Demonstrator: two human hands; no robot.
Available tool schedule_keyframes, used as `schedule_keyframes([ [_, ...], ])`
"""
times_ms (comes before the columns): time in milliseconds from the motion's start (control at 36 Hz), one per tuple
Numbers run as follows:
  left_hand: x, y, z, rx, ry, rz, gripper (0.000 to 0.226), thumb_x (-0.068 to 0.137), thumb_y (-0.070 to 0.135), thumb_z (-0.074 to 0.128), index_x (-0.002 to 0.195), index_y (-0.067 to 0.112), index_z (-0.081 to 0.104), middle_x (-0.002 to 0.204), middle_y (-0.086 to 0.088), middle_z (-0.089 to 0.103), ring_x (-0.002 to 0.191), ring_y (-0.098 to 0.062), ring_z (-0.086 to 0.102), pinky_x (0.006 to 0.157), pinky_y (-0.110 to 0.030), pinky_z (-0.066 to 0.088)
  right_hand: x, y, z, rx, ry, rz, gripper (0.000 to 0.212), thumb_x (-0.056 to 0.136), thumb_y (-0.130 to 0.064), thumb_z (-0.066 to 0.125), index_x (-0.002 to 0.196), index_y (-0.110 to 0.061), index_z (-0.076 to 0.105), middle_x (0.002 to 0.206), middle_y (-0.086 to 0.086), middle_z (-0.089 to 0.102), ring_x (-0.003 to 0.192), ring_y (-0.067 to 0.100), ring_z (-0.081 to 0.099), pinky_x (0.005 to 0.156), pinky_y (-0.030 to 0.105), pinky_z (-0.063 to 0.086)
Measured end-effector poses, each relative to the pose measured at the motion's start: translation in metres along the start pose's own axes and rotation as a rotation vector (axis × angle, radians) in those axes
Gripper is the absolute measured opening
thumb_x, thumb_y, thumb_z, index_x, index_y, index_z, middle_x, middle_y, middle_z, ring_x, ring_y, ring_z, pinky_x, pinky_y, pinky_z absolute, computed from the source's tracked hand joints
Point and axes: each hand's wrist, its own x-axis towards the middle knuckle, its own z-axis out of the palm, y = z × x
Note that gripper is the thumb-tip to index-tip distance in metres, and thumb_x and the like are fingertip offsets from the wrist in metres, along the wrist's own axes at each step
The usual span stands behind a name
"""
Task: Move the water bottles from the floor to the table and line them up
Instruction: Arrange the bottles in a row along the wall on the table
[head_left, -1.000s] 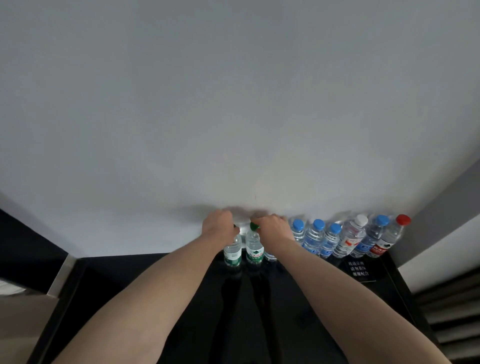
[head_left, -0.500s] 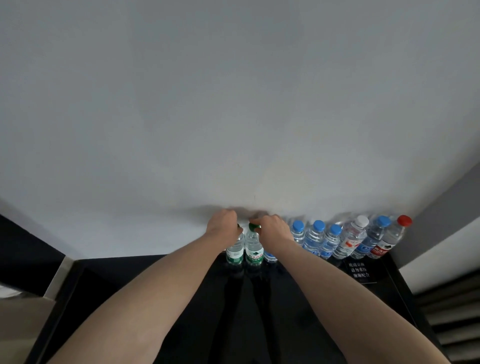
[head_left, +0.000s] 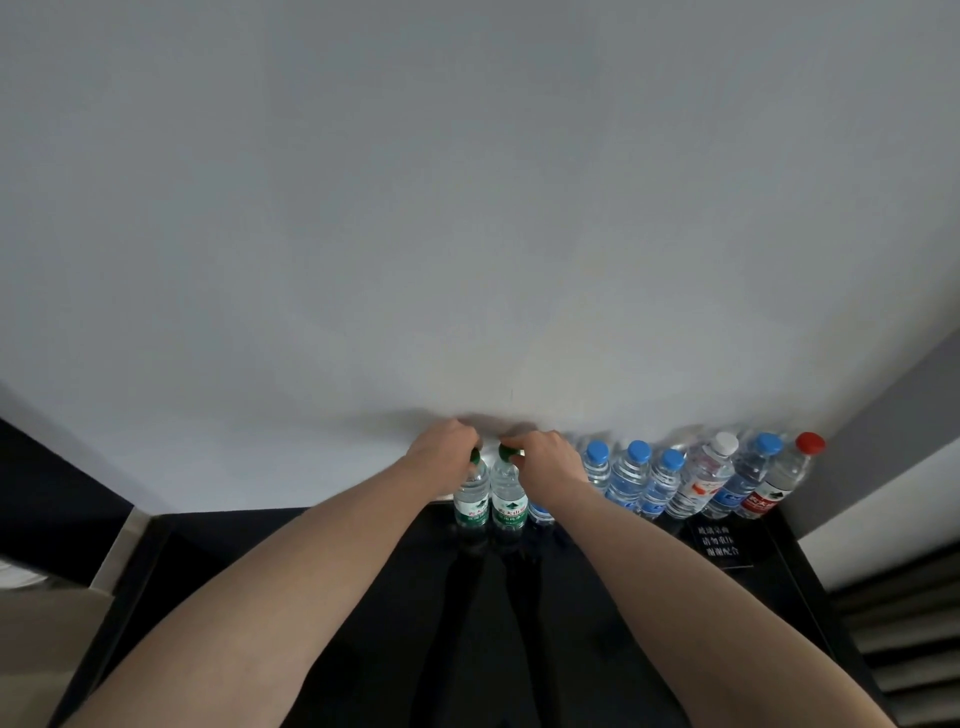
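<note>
Two green-capped water bottles stand side by side on the black table (head_left: 363, 597) against the white wall. My left hand (head_left: 441, 449) grips the top of the left green bottle (head_left: 471, 499). My right hand (head_left: 545, 454) grips the cap of the right green bottle (head_left: 508, 499). To their right a row of several bottles runs along the wall: a blue-labelled one (head_left: 540, 512) half hidden behind my right wrist, blue-capped ones (head_left: 628, 478), a white-capped one (head_left: 701, 483) and a red-capped one (head_left: 779, 483).
A small black sign with white writing (head_left: 719, 543) lies on the table in front of the right-hand bottles. The wall rises directly behind the row. A slatted dark surface (head_left: 904, 634) is at the lower right, and a beige surface (head_left: 47, 639) at the lower left.
Both hands have brought the two green bottles closer together; the left bottle now stands right beside the right one.
</note>
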Motion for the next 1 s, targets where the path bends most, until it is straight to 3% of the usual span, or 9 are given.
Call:
schedule_keyframes([
  [83,-0.002,-0.003,0.003,-0.006,0.023,0.047,0.029,0.092,0.010,0.065,0.120,0.015,0.070,0.116,-0.007,0.068,0.107,-0.026,0.061,0.088,-0.037,0.052,0.000,0.001,0.000,-0.006,-0.001,0.000,0.044,0.098,-0.007,0.055,0.129,-0.037,0.065,0.114,-0.001,0.071,0.106,0.024,0.060,0.084,0.036,0.051],
  [222,-0.005,-0.006,0.007,-0.025,0.042,0.051,0.043,0.089,-0.003,0.060,0.126,0.017,0.067,0.122,-0.005,0.066,0.112,-0.025,0.060,0.094,-0.038,0.052,0.000,-0.001,0.001,-0.006,-0.003,0.003,0.047,0.096,-0.004,0.056,0.130,-0.037,0.064,0.115,-0.002,0.071,0.106,0.023,0.061,0.085,0.037,0.052],
  [444,-0.001,-0.006,0.011,-0.026,0.050,0.017,0.039,0.093,0.010,0.064,0.131,0.015,0.063,0.130,-0.008,0.063,0.119,-0.026,0.057,0.102,-0.038,0.047,-0.001,-0.001,-0.002,0.010,-0.011,0.001,0.043,0.097,-0.007,0.057,0.128,-0.035,0.066,0.117,-0.003,0.071,0.106,0.022,0.061,0.088,0.036,0.053],
  [556,0.001,-0.004,0.010,-0.011,0.019,-0.005,0.042,0.094,0.021,0.067,0.135,0.016,0.059,0.135,-0.007,0.059,0.122,-0.027,0.056,0.103,-0.039,0.046,0.002,0.001,-0.014,0.028,-0.070,-0.039,0.032,0.098,-0.022,0.062,0.128,-0.032,0.066,0.125,-0.005,0.068,0.112,0.021,0.061,0.094,0.036,0.051],
  [722,0.000,0.005,0.010,0.049,0.079,0.055,0.049,0.093,0.035,0.065,0.138,0.022,0.048,0.142,0.002,0.051,0.128,-0.023,0.050,0.093,-0.041,0.051,0.005,0.023,-0.044,-0.104,-0.115,-0.064,0.044,0.093,-0.026,0.067,0.136,-0.034,0.059,0.142,-0.011,0.055,0.129,0.018,0.050,0.106,0.040,0.045],
  [833,0.002,0.019,0.012,0.040,0.119,0.086,0.043,0.096,0.039,0.061,0.135,0.025,0.050,0.139,0.003,0.053,0.129,-0.022,0.048,0.088,-0.039,0.049,0.004,0.041,-0.049,-0.261,-0.138,-0.073,0.037,0.092,-0.033,0.067,0.129,-0.033,0.063,0.133,-0.008,0.061,0.126,0.020,0.049,0.105,0.040,0.037],
  [1000,0.009,0.029,0.013,0.084,0.166,0.066,0.027,0.098,0.038,0.058,0.122,0.026,0.062,0.117,0.003,0.066,0.107,-0.022,0.060,0.071,-0.032,0.045,0.003,0.044,-0.038,-0.296,-0.082,-0.069,0.017,0.093,-0.027,0.064,0.110,-0.028,0.066,0.110,-0.003,0.069,0.106,0.024,0.056,0.096,0.036,0.036],
])
